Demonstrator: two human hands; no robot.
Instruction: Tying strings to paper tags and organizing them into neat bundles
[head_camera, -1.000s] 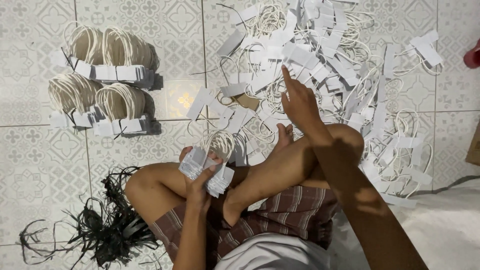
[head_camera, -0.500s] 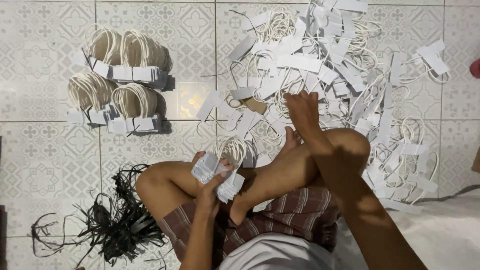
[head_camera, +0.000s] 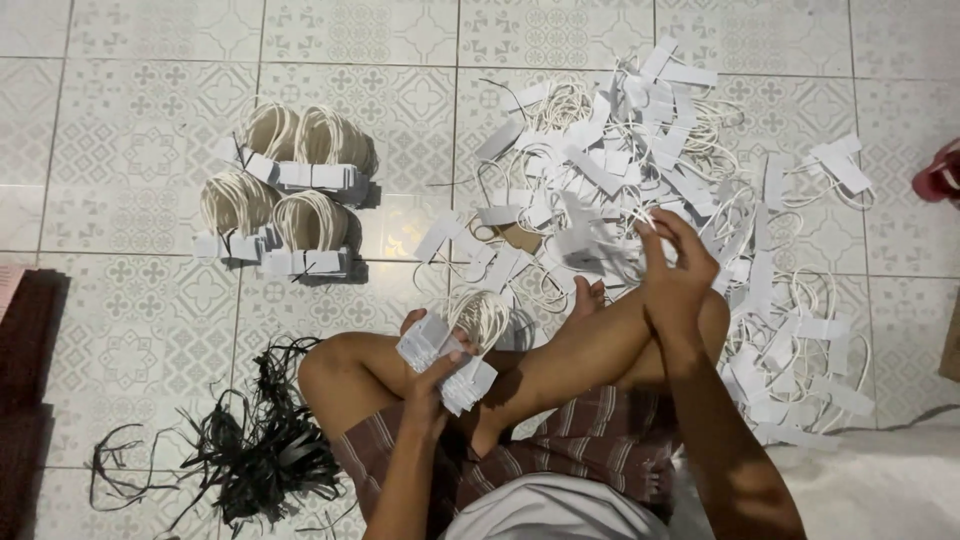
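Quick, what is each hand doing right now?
Left hand: closed around a stack of white tags.
Right hand: fingers pinching a tag in the loose pile.

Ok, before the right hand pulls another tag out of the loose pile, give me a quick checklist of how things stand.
1. Left hand has a firm hold on the stack of white tags with its cord loops: ok.
2. Right hand is at the near edge of the loose pile: ok.
3. Right hand holds exactly one tag: cannot tell, the fingers hide it.
4. Loose cords are free of tangles: not ok, they overlap heavily.
5. Finished bundles sit apart from the loose pile: ok.
6. Black strips are within the left hand's reach: ok, likely.
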